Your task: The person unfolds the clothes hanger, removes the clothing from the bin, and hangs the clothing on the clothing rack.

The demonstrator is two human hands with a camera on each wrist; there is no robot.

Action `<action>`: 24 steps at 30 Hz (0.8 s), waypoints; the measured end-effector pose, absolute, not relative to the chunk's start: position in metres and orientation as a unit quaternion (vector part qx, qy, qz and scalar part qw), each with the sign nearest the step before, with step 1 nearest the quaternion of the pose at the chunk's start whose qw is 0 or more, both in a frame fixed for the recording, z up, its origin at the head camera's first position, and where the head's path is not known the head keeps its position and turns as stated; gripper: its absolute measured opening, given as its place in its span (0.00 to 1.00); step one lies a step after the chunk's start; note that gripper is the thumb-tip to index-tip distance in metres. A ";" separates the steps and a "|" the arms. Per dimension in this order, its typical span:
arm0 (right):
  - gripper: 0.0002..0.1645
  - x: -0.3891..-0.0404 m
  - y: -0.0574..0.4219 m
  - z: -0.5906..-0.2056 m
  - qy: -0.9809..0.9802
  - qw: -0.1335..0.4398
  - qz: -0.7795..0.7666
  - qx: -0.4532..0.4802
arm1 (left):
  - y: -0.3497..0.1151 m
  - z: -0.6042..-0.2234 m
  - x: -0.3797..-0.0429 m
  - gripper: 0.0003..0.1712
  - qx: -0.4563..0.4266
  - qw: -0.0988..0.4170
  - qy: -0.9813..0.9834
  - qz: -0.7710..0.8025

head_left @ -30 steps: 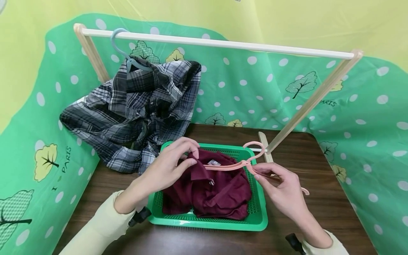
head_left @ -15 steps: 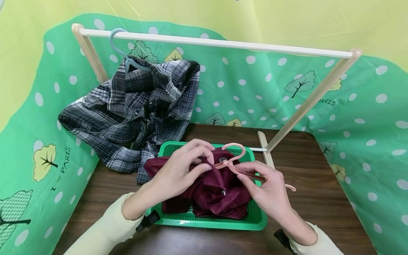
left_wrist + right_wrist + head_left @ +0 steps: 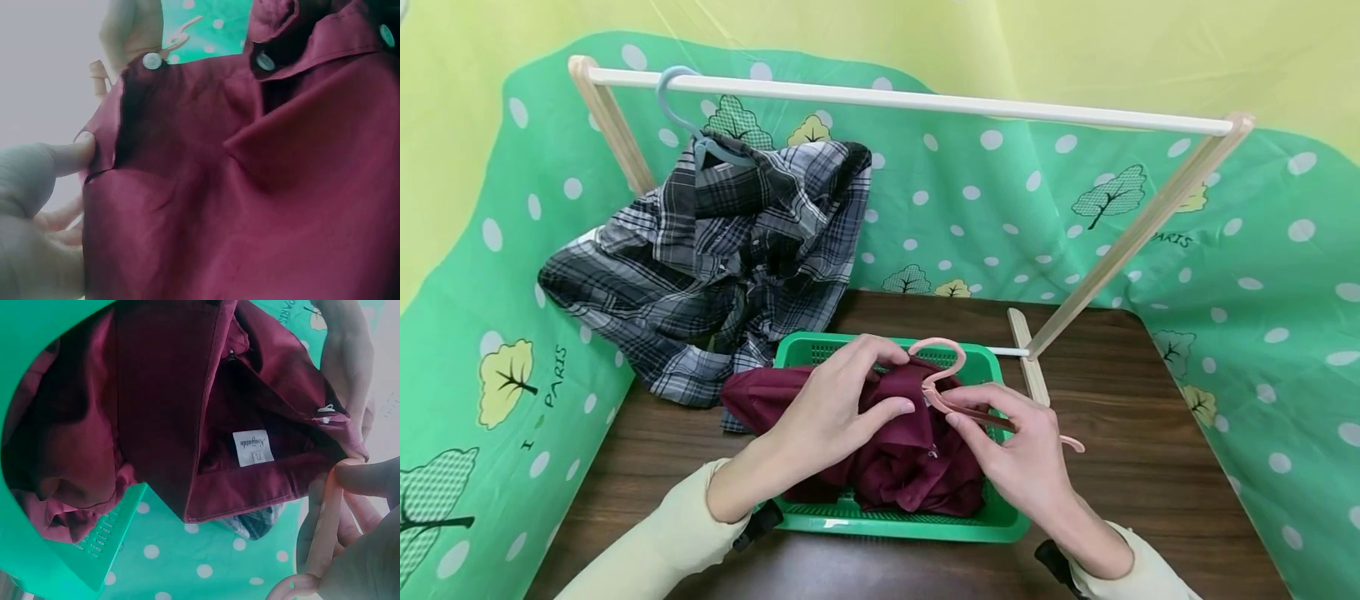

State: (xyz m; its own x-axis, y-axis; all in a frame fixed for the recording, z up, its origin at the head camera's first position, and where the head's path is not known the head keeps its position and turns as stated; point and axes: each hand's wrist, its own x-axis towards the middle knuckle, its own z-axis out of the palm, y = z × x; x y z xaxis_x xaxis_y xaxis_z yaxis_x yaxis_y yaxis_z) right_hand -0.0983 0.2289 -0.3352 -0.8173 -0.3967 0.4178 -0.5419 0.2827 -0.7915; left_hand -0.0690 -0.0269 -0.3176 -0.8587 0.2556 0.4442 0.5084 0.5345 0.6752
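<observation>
A maroon shirt (image 3: 910, 479) lies bunched in a green plastic basket (image 3: 925, 530), one part spilling over its left rim. My left hand (image 3: 835, 412) pinches the shirt at the collar; in the left wrist view the thumb (image 3: 78, 151) presses the cloth's edge. A pink clothes hanger (image 3: 936, 342) has its left arm hidden by the shirt near the neck opening. My right hand (image 3: 1018, 442) pinches the hanger's other arm, whose tip sticks out beyond the hand. The right wrist view shows a white label (image 3: 253, 448) inside the collar.
Behind the basket stands a wooden rack with a white rod (image 3: 910, 102). A plaid shirt (image 3: 722, 242) hangs from its left part on a blue hanger (image 3: 673, 79). The rack's right foot (image 3: 1028, 358) rests on the dark wooden table (image 3: 1120, 400).
The hanger and my right hand have moved left, while my left hand has shifted right with the collar. The hanger's left arm has passed out of sight behind the cloth.
</observation>
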 end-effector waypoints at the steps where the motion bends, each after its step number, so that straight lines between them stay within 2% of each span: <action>1: 0.22 -0.098 0.229 -0.335 -0.798 0.070 0.522 0.294 | -0.027 -0.318 -0.069 0.21 -0.216 0.153 -0.867 -0.423; 5: 0.22 -0.098 0.229 -0.335 -0.798 0.070 0.523 0.293 | -0.026 -0.321 -0.067 0.15 -0.206 0.155 -0.879 -0.401; 11: 0.21 -0.099 0.228 -0.337 -0.798 0.070 0.519 0.299 | -0.027 -0.326 -0.067 0.14 -0.226 0.140 -0.875 -0.404; 14: 0.23 -0.100 0.229 -0.337 -0.793 0.087 0.516 0.312 | -0.029 -0.328 -0.068 0.13 -0.232 0.145 -0.871 -0.409; 17: 0.24 -0.101 0.231 -0.338 -0.773 0.130 0.520 0.339 | -0.031 -0.330 -0.071 0.13 -0.231 0.152 -0.868 -0.413; 21: 0.13 -0.101 0.236 -0.343 -0.740 0.175 0.529 0.377 | -0.038 -0.332 -0.075 0.12 -0.217 0.163 -0.866 -0.421; 24: 0.08 -0.099 0.239 -0.351 -0.729 0.173 0.534 0.391 | -0.043 -0.333 -0.079 0.12 -0.206 0.166 -0.864 -0.429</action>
